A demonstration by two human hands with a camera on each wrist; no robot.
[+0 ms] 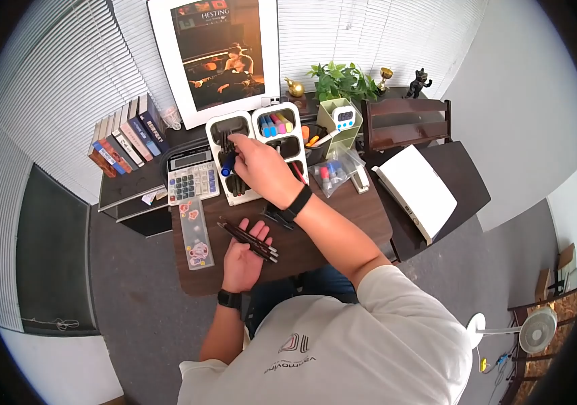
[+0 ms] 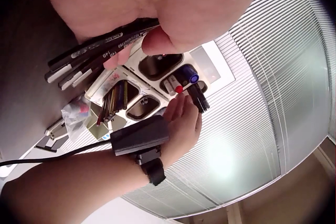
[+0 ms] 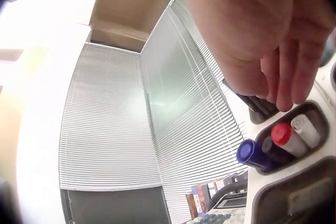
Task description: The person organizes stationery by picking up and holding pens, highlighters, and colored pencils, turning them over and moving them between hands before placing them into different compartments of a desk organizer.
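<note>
My left hand [image 1: 242, 263] lies palm up over the desk and holds several black pencils [image 1: 251, 243] with silver ends under its thumb. In the left wrist view these pencils [image 2: 100, 48] show "14B" print. My right hand [image 1: 261, 169] reaches over the left column of a white desk organizer [image 1: 236, 200] and pinches black pens [image 2: 198, 98] at its far compartment. Just below those fingers, a blue marker [image 3: 252, 153], a red-capped marker [image 3: 283, 133] and a white-capped one [image 3: 305, 129] stand in one compartment. Colored markers [image 1: 277, 125] fill the far right compartment.
Left of the organizer lie a calculator [image 1: 192, 182] and a sticker-covered case [image 1: 196, 236]. To the right are a bag of markers [image 1: 332, 174], a stapler [image 1: 360, 179] and a green holder with a timer [image 1: 344, 117]. A framed poster [image 1: 217, 61] stands behind.
</note>
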